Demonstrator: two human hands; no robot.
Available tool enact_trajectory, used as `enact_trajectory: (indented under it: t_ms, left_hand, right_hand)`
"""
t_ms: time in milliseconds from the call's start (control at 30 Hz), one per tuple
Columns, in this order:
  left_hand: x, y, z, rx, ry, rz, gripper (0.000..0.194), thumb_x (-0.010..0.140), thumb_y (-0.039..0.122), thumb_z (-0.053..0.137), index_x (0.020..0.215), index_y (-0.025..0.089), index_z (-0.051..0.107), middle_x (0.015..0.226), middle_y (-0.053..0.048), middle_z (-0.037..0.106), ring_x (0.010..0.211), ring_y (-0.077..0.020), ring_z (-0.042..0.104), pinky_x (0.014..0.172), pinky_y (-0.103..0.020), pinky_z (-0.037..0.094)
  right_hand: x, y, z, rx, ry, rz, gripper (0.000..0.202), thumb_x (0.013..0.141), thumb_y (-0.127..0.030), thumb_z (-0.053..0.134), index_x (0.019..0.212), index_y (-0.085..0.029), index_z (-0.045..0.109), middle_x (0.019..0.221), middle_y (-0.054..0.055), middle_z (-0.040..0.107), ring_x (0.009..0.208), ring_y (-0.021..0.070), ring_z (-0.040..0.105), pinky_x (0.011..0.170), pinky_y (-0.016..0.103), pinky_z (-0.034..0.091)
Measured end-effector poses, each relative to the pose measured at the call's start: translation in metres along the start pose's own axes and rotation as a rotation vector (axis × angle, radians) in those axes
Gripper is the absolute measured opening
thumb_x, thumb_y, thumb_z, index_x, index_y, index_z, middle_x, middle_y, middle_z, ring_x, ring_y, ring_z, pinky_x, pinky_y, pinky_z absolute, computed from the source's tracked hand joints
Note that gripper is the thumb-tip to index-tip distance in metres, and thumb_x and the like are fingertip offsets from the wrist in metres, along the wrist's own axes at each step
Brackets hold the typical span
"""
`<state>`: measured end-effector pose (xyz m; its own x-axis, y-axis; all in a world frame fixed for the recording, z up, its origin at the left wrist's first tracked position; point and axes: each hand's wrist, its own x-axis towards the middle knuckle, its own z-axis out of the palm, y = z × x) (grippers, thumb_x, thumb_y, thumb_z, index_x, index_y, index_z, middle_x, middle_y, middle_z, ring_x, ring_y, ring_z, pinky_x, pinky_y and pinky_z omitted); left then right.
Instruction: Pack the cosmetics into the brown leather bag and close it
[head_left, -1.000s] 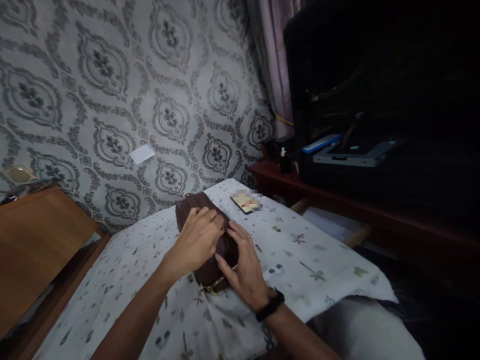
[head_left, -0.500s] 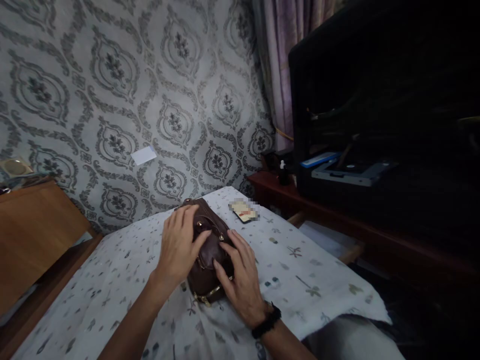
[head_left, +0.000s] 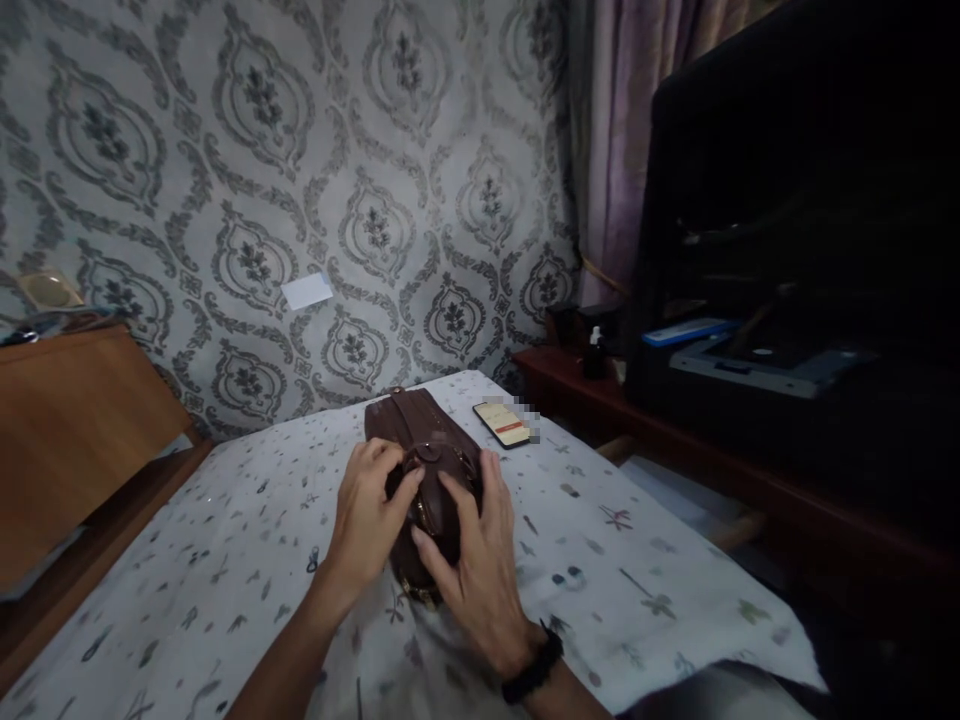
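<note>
A brown leather bag [head_left: 416, 415] with gold-coloured zips lies on the patterned white cloth, its long side running away from me. My left hand [head_left: 369, 515] grips the left side of the bag's front pocket, thumb on top and fingers curled down. From the right, my right hand [head_left: 480, 560] holds the same pocket, its thumb and fingers bent around the leather. Some of the pocket and its zip is hidden beneath my fingers. A black band [head_left: 534, 665] circles my right wrist.
To the right of the bag lies a phone [head_left: 504, 424] with a lit screen, partly blurred. A wooden cabinet [head_left: 82, 430] stands at the left. On the right are a dark red ledge [head_left: 570, 385], a small dark bottle [head_left: 595, 355] and an open drawer [head_left: 675, 495]. Patterned wallpaper [head_left: 420, 150] covers the back wall.
My left fingers have come down from the bag's top and curled at the pocket's side. The pocket looks raised and bunched between my hands. The view has turned slightly left.
</note>
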<state>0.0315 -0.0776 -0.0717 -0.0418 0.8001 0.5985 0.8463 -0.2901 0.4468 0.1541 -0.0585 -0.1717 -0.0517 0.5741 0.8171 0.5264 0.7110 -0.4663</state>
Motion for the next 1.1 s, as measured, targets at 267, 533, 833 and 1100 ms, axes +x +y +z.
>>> enact_trajectory:
  t_ms: [267, 533, 833, 1100]
  left_hand:
    - [0.01, -0.005, -0.012, -0.104, -0.078, -0.026, 0.022, 0.094, 0.026, 0.055, 0.073, 0.019, 0.055, 0.083, -0.002, 0.058, 0.087, -0.0192, 0.054, 0.082, -0.032, 0.043]
    - [0.008, -0.001, -0.013, -0.065, -0.087, -0.017, 0.024, 0.094, 0.026, 0.056, 0.071, 0.02, 0.052, 0.083, -0.002, 0.057, 0.088, -0.0193, 0.054, 0.081, -0.032, 0.043]
    - [0.004, -0.003, -0.015, 0.01, -0.134, 0.007, 0.02, 0.093, 0.02, 0.056, 0.075, 0.02, 0.049, 0.091, -0.003, 0.058, 0.095, -0.0207, 0.053, 0.082, -0.032, 0.044]
    - [0.001, 0.004, -0.013, 0.067, -0.18, 0.022, 0.018, 0.099, 0.026, 0.045, 0.082, 0.021, 0.048, 0.093, -0.005, 0.056, 0.095, -0.0226, 0.051, 0.087, -0.038, 0.045]
  right_hand:
    - [0.005, 0.011, 0.006, 0.022, -0.031, -0.047, 0.052, 0.095, -0.039, 0.055, 0.142, -0.02, 0.041, 0.167, 0.018, 0.004, 0.153, 0.0437, 0.011, 0.11, 0.073, 0.033]
    - [0.01, 0.019, 0.001, 0.105, -0.056, -0.063, 0.056, 0.093, -0.047, 0.058, 0.141, -0.023, 0.042, 0.167, 0.017, 0.011, 0.153, 0.0435, 0.012, 0.112, 0.071, 0.032]
    - [0.017, 0.01, 0.0, 0.146, -0.024, 0.017, 0.032, 0.098, -0.036, 0.05, 0.128, -0.023, 0.05, 0.162, 0.016, 0.024, 0.151, 0.0371, 0.023, 0.115, 0.068, 0.029]
    - [0.016, 0.015, 0.002, 0.146, -0.011, -0.011, 0.033, 0.098, -0.034, 0.051, 0.129, -0.024, 0.051, 0.163, 0.013, 0.025, 0.15, 0.0358, 0.025, 0.115, 0.065, 0.032]
